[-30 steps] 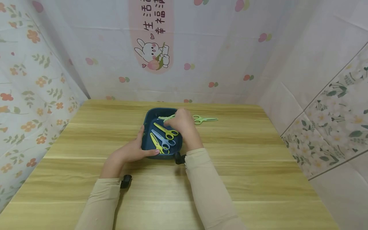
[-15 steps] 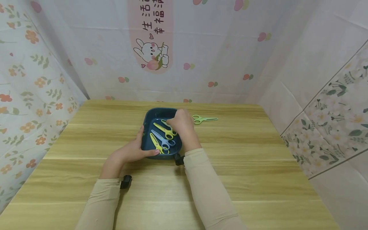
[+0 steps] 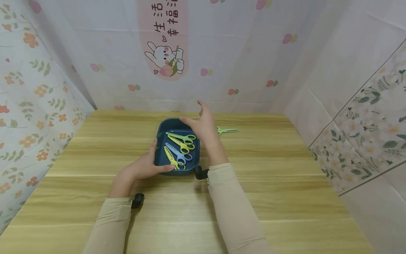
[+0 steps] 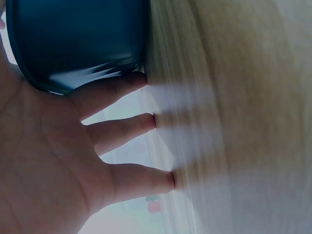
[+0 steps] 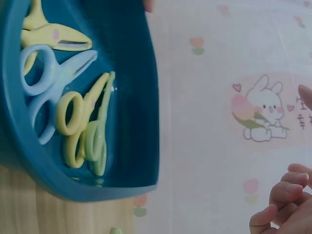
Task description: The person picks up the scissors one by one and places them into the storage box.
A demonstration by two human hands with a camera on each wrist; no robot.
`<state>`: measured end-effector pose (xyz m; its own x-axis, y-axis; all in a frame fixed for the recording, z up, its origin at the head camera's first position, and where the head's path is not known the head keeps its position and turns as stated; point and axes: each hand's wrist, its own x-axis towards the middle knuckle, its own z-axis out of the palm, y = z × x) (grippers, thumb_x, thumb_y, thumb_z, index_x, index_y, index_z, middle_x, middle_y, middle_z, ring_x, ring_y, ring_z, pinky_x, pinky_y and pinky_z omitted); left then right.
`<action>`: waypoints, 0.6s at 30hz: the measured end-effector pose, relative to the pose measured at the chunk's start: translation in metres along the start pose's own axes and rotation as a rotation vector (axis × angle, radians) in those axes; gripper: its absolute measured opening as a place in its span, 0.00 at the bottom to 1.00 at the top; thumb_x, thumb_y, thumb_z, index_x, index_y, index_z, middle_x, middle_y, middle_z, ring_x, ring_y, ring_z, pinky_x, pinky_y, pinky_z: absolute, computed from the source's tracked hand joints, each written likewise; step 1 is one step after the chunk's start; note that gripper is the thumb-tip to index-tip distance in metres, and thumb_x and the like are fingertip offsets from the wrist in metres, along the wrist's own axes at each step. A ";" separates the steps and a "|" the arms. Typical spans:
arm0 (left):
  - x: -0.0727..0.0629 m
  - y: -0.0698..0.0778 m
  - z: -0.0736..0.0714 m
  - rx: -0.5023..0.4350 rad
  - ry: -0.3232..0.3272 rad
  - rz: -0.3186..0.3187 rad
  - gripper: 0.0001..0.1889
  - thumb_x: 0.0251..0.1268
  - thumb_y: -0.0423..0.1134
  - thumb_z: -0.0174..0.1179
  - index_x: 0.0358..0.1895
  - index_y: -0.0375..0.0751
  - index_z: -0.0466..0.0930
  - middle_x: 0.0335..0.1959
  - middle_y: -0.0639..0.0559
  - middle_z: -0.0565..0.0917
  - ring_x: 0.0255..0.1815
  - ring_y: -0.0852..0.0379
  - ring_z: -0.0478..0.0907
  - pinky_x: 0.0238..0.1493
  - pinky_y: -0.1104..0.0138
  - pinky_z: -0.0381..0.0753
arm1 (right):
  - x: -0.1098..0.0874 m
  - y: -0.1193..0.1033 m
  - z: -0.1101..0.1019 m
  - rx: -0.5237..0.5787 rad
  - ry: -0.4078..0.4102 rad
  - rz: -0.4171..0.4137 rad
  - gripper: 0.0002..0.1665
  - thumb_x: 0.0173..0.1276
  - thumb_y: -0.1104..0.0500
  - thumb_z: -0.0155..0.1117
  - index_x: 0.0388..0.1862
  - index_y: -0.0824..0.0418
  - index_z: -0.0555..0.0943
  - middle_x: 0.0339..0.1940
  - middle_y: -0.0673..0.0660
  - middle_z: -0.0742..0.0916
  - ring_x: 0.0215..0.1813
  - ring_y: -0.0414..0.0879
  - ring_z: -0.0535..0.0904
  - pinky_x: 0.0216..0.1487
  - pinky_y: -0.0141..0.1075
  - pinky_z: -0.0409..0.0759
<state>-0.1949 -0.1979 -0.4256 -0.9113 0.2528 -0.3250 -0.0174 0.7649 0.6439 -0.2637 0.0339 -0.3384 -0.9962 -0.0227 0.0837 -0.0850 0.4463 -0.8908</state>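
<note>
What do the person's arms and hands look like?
The left hand and right hand wear no gloves. Both the left sleeve and right sleeve are long, plain and beige. A small black piece sticks out beside each cuff, left piece and right piece.

The dark blue tray (image 3: pixel 171 124) is sitting against my left hand (image 3: pixel 144 165). Running from near my right hand (image 3: pixel 204 127) toward my left, light green scissors (image 3: pixel 177 135), yellow scissors (image 3: pixel 178 143), blue scissors (image 3: pixel 174 151) and second yellow scissors (image 3: pixel 169 156) are lying closed inside. Another green pair (image 3: pixel 228 130) is lying just right of my right hand, partly hidden.
</note>
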 end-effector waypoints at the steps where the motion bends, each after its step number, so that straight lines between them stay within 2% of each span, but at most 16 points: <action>1: 0.000 0.000 0.000 0.004 0.001 0.000 0.75 0.60 0.78 0.64 0.85 0.44 0.14 0.85 0.22 0.51 0.83 0.24 0.60 0.80 0.35 0.65 | -0.001 0.000 -0.002 0.025 0.001 0.000 0.57 0.68 0.43 0.79 0.88 0.48 0.57 0.87 0.61 0.68 0.86 0.57 0.64 0.82 0.56 0.69; 7: 0.001 -0.001 0.000 0.016 0.003 -0.002 0.75 0.61 0.77 0.64 0.85 0.45 0.13 0.85 0.21 0.52 0.82 0.24 0.61 0.79 0.36 0.66 | -0.003 0.002 -0.015 0.095 0.023 0.027 0.59 0.65 0.41 0.80 0.88 0.47 0.58 0.84 0.61 0.72 0.87 0.56 0.63 0.83 0.55 0.68; 11: 0.002 -0.001 0.000 0.014 0.003 -0.003 0.75 0.61 0.77 0.65 0.85 0.45 0.13 0.85 0.22 0.51 0.83 0.24 0.60 0.80 0.36 0.65 | -0.002 0.008 -0.026 0.085 0.050 0.035 0.58 0.65 0.40 0.80 0.87 0.48 0.60 0.83 0.61 0.72 0.86 0.56 0.65 0.82 0.55 0.70; 18: 0.002 0.000 0.000 0.012 -0.004 -0.002 0.75 0.61 0.76 0.65 0.85 0.45 0.13 0.85 0.20 0.49 0.83 0.23 0.58 0.80 0.35 0.65 | 0.000 0.028 -0.040 0.065 0.091 0.065 0.50 0.66 0.40 0.78 0.82 0.53 0.69 0.82 0.63 0.73 0.82 0.58 0.68 0.79 0.56 0.73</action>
<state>-0.1963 -0.1976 -0.4263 -0.9095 0.2535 -0.3295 -0.0148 0.7724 0.6349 -0.2650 0.0825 -0.3457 -0.9943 0.0869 0.0621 -0.0239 0.3856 -0.9223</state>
